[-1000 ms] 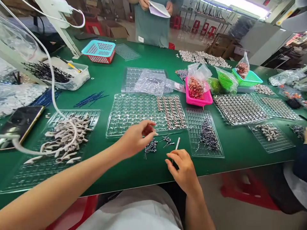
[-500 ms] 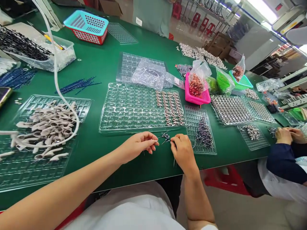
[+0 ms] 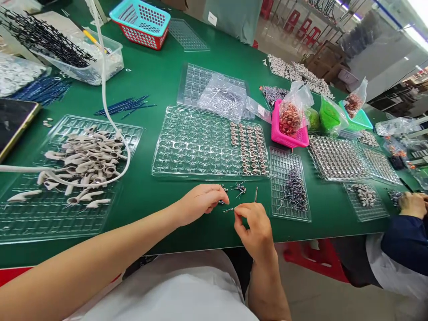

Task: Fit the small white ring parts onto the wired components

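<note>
My right hand [image 3: 256, 225] pinches a small electronic part with thin wire leads [image 3: 229, 209] between thumb and forefinger. A thin metal tool [image 3: 256, 195], perhaps tweezers, sticks up behind its knuckles. Just left of it, my left hand [image 3: 205, 199] is curled with its fingers together; whether they hold anything is hidden. Small dark parts lie partly behind its fingertips. Another little cluster of leaded parts [image 3: 240, 189] lies on the green table between the hands and the clear blister tray [image 3: 197, 147]. Small beige-rimmed pieces [image 3: 253, 149] fill the tray's right-hand columns.
At right, a clear tray [image 3: 276, 183] bears a heap of leaded parts [image 3: 294, 191]. A pink basket [image 3: 289, 139] stands behind it. Beige curved shells [image 3: 90, 158] are piled at left under a white tube [image 3: 104, 84]. A co-worker's hand [image 3: 413, 205] is at far right.
The view has swung left. My right hand has turned, and the leaded part now shows at its fingertips. My left hand has lowered its fingers towards the small parts.
</note>
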Motion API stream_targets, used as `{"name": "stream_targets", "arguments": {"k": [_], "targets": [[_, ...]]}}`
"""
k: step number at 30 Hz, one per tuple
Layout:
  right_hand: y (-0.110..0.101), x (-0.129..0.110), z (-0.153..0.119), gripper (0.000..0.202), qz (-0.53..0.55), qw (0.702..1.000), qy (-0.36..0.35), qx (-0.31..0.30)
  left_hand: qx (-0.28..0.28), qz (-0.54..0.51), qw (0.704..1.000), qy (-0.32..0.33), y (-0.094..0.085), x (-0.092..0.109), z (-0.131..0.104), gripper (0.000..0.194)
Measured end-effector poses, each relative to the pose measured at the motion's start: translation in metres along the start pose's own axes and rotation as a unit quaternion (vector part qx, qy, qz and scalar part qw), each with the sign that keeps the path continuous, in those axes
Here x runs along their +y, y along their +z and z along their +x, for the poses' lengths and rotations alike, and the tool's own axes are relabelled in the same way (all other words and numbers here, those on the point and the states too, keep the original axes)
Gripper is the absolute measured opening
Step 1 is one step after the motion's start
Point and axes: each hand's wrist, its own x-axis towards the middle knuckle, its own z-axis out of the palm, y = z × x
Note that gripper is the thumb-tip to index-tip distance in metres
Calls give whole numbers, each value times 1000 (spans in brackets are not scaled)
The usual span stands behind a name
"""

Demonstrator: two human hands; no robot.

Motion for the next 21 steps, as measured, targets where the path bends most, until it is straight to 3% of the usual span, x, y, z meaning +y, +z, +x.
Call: {"name": "stream_targets", "arguments": {"k": [3, 6, 13, 21], "targets": [[11, -5, -3, 35, 46, 999, -3, 24, 7, 135, 990, 25, 2, 3, -3, 29], [19, -6, -7, 40, 66, 995, 10, 68, -22, 200, 979, 34, 2, 3, -5, 30], [26, -6, -11, 38, 73, 990, 31, 117, -30, 193, 979, 52, 3, 1, -7, 25], [26, -5, -11, 23, 131, 981, 85, 119, -11, 204, 976, 71, 7, 0, -9, 25]]}}
